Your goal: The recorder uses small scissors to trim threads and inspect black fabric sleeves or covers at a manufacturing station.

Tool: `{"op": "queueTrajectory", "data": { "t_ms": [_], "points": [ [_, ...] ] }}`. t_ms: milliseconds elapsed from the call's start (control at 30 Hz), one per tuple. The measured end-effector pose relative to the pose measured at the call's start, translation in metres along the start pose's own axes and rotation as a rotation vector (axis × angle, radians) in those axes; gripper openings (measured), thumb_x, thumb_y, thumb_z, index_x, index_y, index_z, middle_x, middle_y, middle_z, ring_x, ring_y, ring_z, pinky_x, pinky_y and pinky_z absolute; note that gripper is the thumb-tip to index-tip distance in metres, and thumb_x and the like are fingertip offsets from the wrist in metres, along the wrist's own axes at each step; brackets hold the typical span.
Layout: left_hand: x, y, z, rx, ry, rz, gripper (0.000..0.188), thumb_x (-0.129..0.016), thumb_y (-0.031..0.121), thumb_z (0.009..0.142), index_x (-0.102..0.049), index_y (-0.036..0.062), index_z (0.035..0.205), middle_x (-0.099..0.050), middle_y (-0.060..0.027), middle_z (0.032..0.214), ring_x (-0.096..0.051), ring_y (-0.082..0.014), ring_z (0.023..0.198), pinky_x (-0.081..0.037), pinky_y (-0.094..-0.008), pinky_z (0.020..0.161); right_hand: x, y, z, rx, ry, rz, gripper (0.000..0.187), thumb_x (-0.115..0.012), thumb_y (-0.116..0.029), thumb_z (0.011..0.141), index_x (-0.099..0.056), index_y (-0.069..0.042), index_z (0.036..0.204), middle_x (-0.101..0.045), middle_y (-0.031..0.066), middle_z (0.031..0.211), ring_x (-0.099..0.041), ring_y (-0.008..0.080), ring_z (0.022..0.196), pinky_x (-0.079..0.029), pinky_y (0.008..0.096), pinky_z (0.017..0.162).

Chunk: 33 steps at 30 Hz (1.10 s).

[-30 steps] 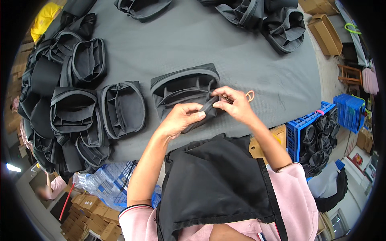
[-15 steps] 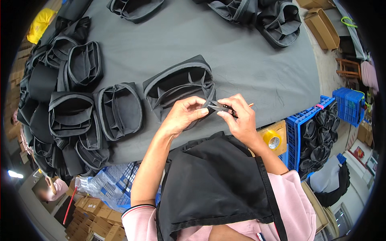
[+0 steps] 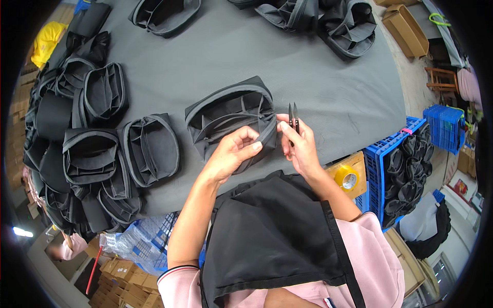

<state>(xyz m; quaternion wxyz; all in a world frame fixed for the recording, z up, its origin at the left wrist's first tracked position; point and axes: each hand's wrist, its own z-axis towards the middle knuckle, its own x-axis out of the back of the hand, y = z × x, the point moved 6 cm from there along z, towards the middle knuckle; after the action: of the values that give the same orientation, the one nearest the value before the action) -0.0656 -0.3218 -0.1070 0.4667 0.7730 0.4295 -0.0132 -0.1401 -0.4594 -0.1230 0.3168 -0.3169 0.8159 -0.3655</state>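
Note:
A black pouch with inner dividers and a grey-edged rim lies open on the grey-covered table, right in front of me. My left hand pinches its near right rim between thumb and fingers. Just right of the pouch, my right hand grips a pair of small dark thread snips. The two blades point away from me and stand slightly apart. The right fingertips are close to the pouch's right edge; whether they touch it I cannot tell.
Similar black pouches crowd the table's left side, and more lie at the far edge. A roll of yellow tape rests on a board at right, beside a blue crate full of dark pouches. Cardboard boxes are stacked lower left, near another person.
The snips have swung from pointing left at the pouch's rim to pointing away from me, off the rim. My left hand still pinches the pouch.

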Motion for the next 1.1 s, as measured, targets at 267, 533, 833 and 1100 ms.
{"op": "queueTrajectory", "data": {
  "t_ms": [267,533,833,1100],
  "points": [
    [-0.007,-0.001,-0.025,-0.043,0.049,-0.229,0.023,-0.066,0.021,0.082,-0.055,0.0048,0.094,-0.057,-0.0002,0.092,-0.052,-0.0066,0.081,-0.041,-0.0228,0.075,-0.026,-0.010,-0.001,-0.024,-0.169,0.119,0.025,-0.054,-0.017,0.087,-0.061,0.001,0.103,-0.051,-0.0018,0.070,-0.040,0.0038,0.044,-0.030,0.0186,0.040],
    [-0.020,0.020,-0.059,-0.050,0.457,-0.201,0.021,-0.060,0.019,0.085,-0.062,0.0032,0.072,-0.055,0.0054,0.065,-0.046,-0.0031,0.056,-0.035,-0.0192,0.052,-0.041,-0.039,-0.037,0.199,-0.216,-0.128,0.032,-0.052,-0.009,0.089,-0.044,-0.002,0.119,-0.059,0.0054,0.078,-0.050,0.0056,0.061,-0.040,0.0204,0.055],
    [-0.016,0.008,-0.068,-0.070,0.294,-0.179,0.022,-0.066,0.022,0.083,-0.064,0.0004,0.081,-0.058,0.0026,0.078,-0.049,-0.0037,0.069,-0.038,-0.0200,0.062,-0.044,-0.075,-0.058,0.593,-0.283,-0.819,0.020,-0.065,-0.013,0.076,-0.059,-0.007,0.095,-0.052,0.0060,0.088,-0.057,0.0195,0.065,-0.045,0.0296,0.057],
    [-0.008,-0.008,-0.067,-0.092,0.230,-0.035,0.024,-0.066,0.028,0.082,-0.062,0.0052,0.076,-0.045,0.0089,0.063,-0.033,-0.0009,0.056,-0.022,-0.0215,0.047,-0.052,-0.073,-0.050,0.528,-0.363,-0.776,0.020,-0.064,0.000,0.073,-0.063,-0.001,0.093,-0.052,0.0079,0.082,-0.051,0.0160,0.068,-0.042,0.0259,0.059]
  ]
}}
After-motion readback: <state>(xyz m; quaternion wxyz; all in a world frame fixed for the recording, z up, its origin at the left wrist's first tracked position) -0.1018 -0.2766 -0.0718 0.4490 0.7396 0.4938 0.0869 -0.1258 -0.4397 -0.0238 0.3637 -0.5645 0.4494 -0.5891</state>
